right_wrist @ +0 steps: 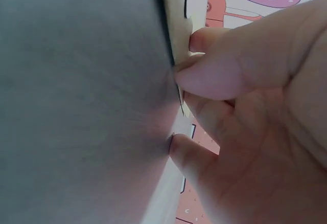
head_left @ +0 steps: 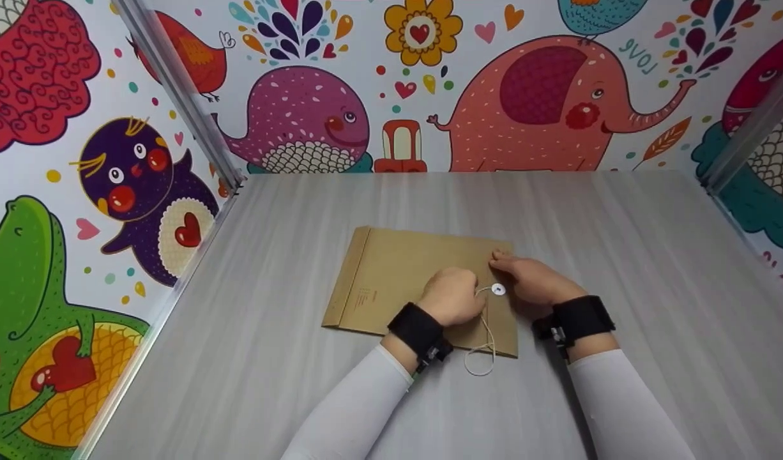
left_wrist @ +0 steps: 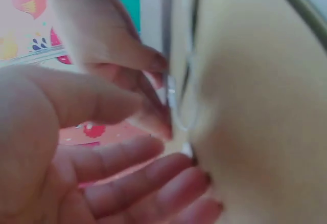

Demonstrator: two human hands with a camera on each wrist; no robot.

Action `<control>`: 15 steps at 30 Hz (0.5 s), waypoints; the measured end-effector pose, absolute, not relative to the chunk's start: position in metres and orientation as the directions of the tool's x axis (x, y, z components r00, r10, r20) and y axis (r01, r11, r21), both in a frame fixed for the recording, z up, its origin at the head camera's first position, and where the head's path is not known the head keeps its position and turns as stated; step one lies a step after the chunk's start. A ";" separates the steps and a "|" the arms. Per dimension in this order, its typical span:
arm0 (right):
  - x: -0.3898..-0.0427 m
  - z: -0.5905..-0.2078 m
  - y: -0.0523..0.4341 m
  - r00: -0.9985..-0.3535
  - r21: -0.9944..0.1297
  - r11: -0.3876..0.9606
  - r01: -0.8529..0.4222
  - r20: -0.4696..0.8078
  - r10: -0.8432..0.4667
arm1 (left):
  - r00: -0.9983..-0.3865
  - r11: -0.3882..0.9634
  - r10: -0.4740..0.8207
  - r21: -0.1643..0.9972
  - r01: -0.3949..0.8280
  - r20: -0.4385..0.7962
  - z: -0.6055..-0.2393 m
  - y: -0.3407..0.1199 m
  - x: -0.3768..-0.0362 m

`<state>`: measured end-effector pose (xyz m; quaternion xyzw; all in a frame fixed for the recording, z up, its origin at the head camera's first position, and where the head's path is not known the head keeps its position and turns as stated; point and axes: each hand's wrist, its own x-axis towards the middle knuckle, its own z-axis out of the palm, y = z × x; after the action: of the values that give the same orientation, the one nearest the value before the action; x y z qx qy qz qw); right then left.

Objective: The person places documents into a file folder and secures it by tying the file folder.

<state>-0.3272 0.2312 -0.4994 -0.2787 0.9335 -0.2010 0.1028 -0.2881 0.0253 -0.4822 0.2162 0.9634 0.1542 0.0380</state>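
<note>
A brown paper envelope [head_left: 398, 262] lies on the grey table, with a white button [head_left: 498, 289] near its right edge. From the button a thin pale string [head_left: 489, 329] runs to my left hand [head_left: 452, 297], then trails down in a loop past the envelope's lower edge. My left hand holds the string over the right part of the envelope; the left wrist view is blurred around those fingertips [left_wrist: 186, 162]. On the right, my right hand [head_left: 535, 278] presses fingertips at the envelope's upper right edge. Its thumb [right_wrist: 214, 78] rests along that edge in the right wrist view.
The grey table [head_left: 238, 383] spreads around the envelope. Printed cartoon panels [head_left: 519, 108] stand along the back and sides, with a metal strip [head_left: 168, 319] along the left edge. Black straps [head_left: 417, 329] circle both wrists.
</note>
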 end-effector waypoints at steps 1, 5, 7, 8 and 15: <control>-0.328 -0.499 0.232 -0.823 -0.425 0.764 -0.484 -0.075 -0.563 | -0.916 0.873 0.401 0.306 0.380 -0.005 -0.484 0.027 -0.290; -0.329 -0.501 0.232 -0.826 -0.430 0.764 -0.482 -0.069 -0.560 | -0.947 0.921 0.321 0.244 0.303 -0.033 -0.491 0.034 -0.293; -0.329 -0.502 0.231 -0.825 -0.431 0.762 -0.484 -0.066 -0.561 | -0.953 0.936 0.298 0.210 0.281 -0.052 -0.493 0.037 -0.293; -0.329 -0.502 0.231 -0.828 -0.436 0.762 -0.478 -0.066 -0.557 | -0.954 0.940 0.295 0.197 0.279 -0.056 -0.494 0.039 -0.293; -0.327 -0.503 0.232 -0.832 -0.453 0.758 -0.469 -0.062 -0.551 | -0.930 0.929 0.362 0.097 0.356 -0.056 -0.498 0.048 -0.290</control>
<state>-0.3273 0.2321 -0.5033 -0.2733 0.9327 -0.2146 0.0962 -0.2899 0.0477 -0.4975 0.1829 0.9815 0.0428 0.0363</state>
